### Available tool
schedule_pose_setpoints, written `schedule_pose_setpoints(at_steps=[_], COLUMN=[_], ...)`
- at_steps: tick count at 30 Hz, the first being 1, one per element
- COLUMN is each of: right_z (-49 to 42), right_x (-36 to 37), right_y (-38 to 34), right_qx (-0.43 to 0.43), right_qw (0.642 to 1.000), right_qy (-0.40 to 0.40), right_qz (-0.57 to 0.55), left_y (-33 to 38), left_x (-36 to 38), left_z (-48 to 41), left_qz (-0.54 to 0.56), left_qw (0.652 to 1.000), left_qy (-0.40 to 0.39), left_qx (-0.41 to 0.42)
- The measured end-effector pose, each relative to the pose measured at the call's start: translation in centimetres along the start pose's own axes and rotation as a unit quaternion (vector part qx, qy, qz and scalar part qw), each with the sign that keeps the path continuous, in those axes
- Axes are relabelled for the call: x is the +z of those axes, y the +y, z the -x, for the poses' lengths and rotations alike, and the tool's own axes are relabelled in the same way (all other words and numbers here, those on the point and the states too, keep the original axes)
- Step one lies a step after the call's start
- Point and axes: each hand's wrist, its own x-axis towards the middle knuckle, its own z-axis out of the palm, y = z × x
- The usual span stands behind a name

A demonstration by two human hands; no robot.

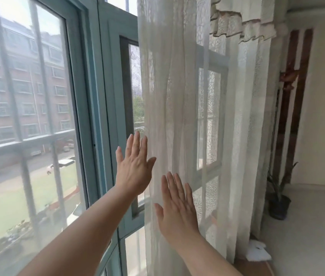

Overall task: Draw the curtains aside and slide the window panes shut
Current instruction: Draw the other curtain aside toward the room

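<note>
A sheer white curtain (177, 96) hangs over the right part of a blue-framed window (96, 96). Its left edge falls at about the middle of the view. My left hand (134, 166) is raised flat, fingers apart, at that curtain edge, in front of a narrow pane with an insect screen (134, 76). My right hand (177, 208) is lower and further right, palm flat against the curtain fabric, fingers spread. Neither hand holds anything. A large glass pane (28, 116) on the left shows metal bars and buildings outside. More window frame shows faintly through the curtain.
A frilled valance (243, 22) tops the curtains. At the right stand a dark potted plant (279, 202), a brown tied-back drape (293, 96) and a pale wall. A white cloth (258, 252) lies on the floor by the curtain's foot.
</note>
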Motion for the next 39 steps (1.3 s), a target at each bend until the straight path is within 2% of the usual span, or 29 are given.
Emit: schedule_pose_setpoints(at_steps=[5, 10, 14, 17, 20, 23, 26, 31, 39], right_z=[-2.5, -6.5, -11.2, -14.5, -17.5, -19.7, -21.1, -24.0, -28.2], right_x=[2.9, 5.3, 7.6, 8.5, 9.3, 9.5, 10.2, 11.3, 11.1], right_y=[1.1, 3.0, 5.7, 7.8, 10.4, 12.9, 15.1, 19.5, 25.4], right_qx=[-0.02, -0.073, -0.172, -0.257, -0.269, -0.218, -0.182, -0.121, 0.003], right_qw=[0.998, 0.992, 0.975, 0.949, 0.941, 0.953, 0.972, 0.982, 0.977], right_qy=[0.019, -0.011, -0.012, 0.003, 0.014, 0.048, 0.065, 0.103, 0.187], right_qz=[0.054, 0.105, 0.137, 0.181, 0.202, 0.203, 0.135, 0.099, 0.098], left_y=[-0.1, 0.4, 1.2, 2.0, 3.5, 5.6, 7.9, 11.1, 14.2], left_x=[3.3, 5.3, 6.5, 7.0, 8.3, 9.9, 11.6, 14.5, 14.6], left_z=[-5.3, -11.1, -16.7, -20.6, -24.0, -26.0, -27.9, -31.7, -38.7], left_qz=[0.023, 0.072, 0.123, 0.165, 0.191, 0.198, 0.218, 0.257, 0.318], left_qw=[1.0, 0.995, 0.985, 0.977, 0.973, 0.972, 0.967, 0.953, 0.922], left_qy=[0.016, 0.066, 0.101, 0.107, 0.109, 0.124, 0.131, 0.161, 0.219], left_qx=[0.004, -0.023, -0.064, -0.08, -0.066, -0.032, -0.021, -0.006, 0.043])
